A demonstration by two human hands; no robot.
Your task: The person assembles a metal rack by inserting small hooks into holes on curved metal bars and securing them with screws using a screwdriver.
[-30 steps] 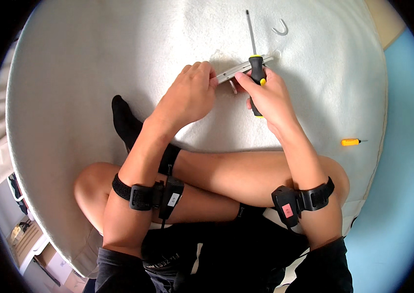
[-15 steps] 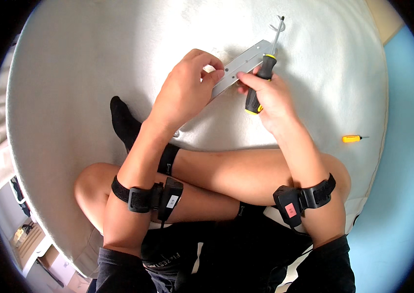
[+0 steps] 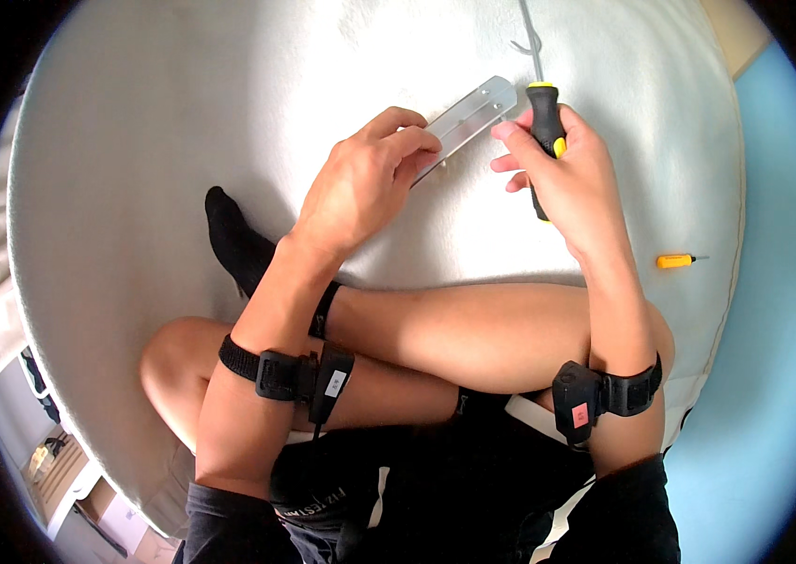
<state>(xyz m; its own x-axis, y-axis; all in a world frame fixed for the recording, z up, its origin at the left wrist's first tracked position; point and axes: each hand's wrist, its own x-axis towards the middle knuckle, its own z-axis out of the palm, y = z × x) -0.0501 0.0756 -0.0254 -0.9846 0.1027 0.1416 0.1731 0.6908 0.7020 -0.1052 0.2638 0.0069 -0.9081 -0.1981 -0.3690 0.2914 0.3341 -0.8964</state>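
My left hand pinches the near end of a grey metal strip, a flat rail with a raised edge and small holes or screws near its far end. The strip slants away to the right. A black and yellow screwdriver is in my right hand, its shaft pointing away from me, past the frame's upper edge. My right thumb and fingertips are near the strip but apart from it. Behind the screwdriver shaft lies a curved metal hook, partly hidden.
A small yellow screwdriver lies at the right on the pale blanket. My crossed legs fill the near middle, with a black-socked foot at the left. A blue surface borders the blanket on the right.
My right hand has moved right, off the strip, with the screwdriver, which now stands more upright in the picture. The strip has tilted in my left hand, showing its edge.
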